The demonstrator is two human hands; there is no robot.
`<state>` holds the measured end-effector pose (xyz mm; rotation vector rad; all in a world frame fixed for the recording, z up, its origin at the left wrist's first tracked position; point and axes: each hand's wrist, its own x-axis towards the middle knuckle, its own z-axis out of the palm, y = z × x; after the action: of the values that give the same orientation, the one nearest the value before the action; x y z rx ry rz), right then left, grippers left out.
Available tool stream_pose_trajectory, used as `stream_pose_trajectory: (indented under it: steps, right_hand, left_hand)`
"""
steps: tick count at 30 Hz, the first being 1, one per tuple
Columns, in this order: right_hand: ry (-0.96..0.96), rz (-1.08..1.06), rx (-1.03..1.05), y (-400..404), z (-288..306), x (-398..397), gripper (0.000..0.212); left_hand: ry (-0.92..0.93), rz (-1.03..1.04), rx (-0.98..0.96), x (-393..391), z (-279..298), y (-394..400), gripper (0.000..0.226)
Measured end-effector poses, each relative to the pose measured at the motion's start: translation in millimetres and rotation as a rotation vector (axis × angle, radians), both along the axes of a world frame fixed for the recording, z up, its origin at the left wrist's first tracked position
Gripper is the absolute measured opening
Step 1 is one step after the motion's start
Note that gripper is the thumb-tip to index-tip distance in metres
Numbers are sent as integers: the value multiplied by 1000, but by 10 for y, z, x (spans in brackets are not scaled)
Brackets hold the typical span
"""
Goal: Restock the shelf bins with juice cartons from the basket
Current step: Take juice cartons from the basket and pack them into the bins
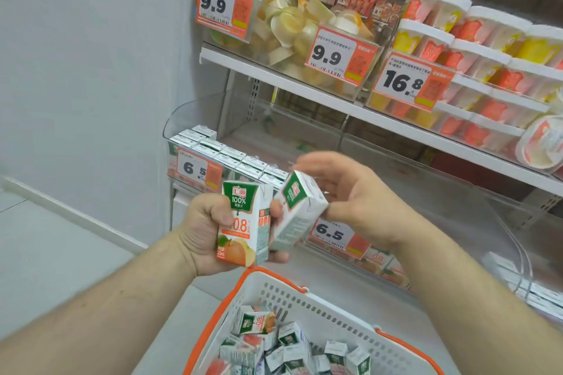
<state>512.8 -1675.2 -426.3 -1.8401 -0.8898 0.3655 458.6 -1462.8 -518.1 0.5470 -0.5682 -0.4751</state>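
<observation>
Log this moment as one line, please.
left hand: grips upright white-green juice carton | right hand: tilted second carton | white orange-rimmed basket: cartons remain

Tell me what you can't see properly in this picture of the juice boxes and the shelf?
- Head view: the right hand is motion-blurred, so its grip on the tilted carton is unclear.
- The basket is cut off by the bottom edge, so its cartons cannot be counted.
- The small print on the 6.5 price tag is too tiny to read.
- The upright carton hides the left hand's fingertips.
</observation>
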Motion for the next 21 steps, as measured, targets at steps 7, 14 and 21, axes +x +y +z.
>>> stream_pose_trajectory:
  steps: [7, 14, 21]
  right_hand:
    - [141, -266, 141, 113, -267, -144, 66]
    - [-93, -469, 95, 443, -237, 58, 36]
    - [-140, -563, 56, 847, -34, 864, 24]
  left_hand:
    - [133, 637, 438, -51, 131, -123, 83]
    - [134, 739, 443, 28, 243, -43, 78]
    - [409, 1217, 378, 340, 241, 360, 59]
